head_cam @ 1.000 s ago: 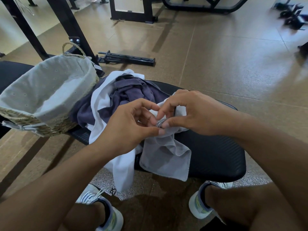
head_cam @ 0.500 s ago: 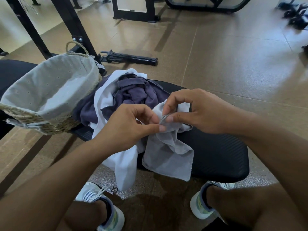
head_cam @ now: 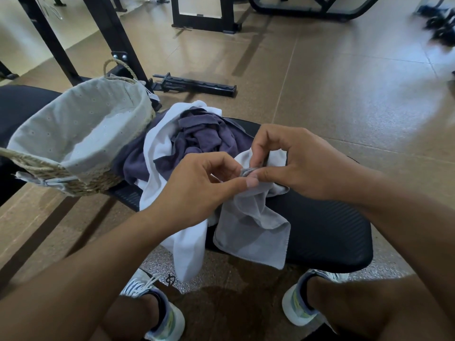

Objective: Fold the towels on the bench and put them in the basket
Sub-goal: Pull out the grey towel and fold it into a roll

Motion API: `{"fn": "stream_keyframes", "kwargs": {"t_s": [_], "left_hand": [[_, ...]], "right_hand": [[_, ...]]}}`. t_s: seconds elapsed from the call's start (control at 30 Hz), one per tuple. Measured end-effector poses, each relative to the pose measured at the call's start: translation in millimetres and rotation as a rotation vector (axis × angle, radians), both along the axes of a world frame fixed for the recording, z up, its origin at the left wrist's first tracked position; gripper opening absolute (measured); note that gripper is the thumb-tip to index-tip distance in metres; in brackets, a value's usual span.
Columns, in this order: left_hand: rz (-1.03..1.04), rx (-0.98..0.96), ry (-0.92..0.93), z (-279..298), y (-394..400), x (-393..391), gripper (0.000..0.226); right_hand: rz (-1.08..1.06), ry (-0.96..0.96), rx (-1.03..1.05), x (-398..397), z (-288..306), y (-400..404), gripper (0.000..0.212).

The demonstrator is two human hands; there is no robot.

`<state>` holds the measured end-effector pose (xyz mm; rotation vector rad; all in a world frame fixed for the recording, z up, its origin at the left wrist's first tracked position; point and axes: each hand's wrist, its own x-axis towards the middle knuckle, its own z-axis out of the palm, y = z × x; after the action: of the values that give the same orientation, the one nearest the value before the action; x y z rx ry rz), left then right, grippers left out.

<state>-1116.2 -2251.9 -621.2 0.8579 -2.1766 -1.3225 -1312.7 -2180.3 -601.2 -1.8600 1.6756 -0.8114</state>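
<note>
Both your hands pinch one corner of the light grey towel (head_cam: 253,230): left hand (head_cam: 197,190) and right hand (head_cam: 295,166), fingers curled, above the bench (head_cam: 327,232).

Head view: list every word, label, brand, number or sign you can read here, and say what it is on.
None can be read.
Grey towel, white towel, purple towel: no tag or print shows.
Basket: plain liner, no label.
Bench: only ribbed texture.
Shoes: coloured marks, no letters legible.
Small dark mark on the floor: not legible.
</note>
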Motion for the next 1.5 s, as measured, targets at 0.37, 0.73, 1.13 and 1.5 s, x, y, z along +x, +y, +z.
{"fn": "stream_keyframes", "kwargs": {"t_s": [0.37, 0.73, 1.13, 1.5], "left_hand": [[-0.074, -0.098, -0.073, -6, -7, 4, 0.018], [-0.050, -0.103, -0.139, -10, -11, 9, 0.017], [0.457, -0.138, 0.124, -5, -35, 12, 0.016], [0.562, -0.133, -0.037, -3, -63, 28, 0.014]], "right_hand": [[0.034, 0.415, 0.151, -26, -19, -2, 0.068], [-0.234, 0.355, 0.247, -68, -46, -16, 0.064], [-0.144, 0.312, 0.153, -61, -65, -34, 0.008], [-0.225, 0.340, 0.240, -76, -39, -18, 0.016]]}}
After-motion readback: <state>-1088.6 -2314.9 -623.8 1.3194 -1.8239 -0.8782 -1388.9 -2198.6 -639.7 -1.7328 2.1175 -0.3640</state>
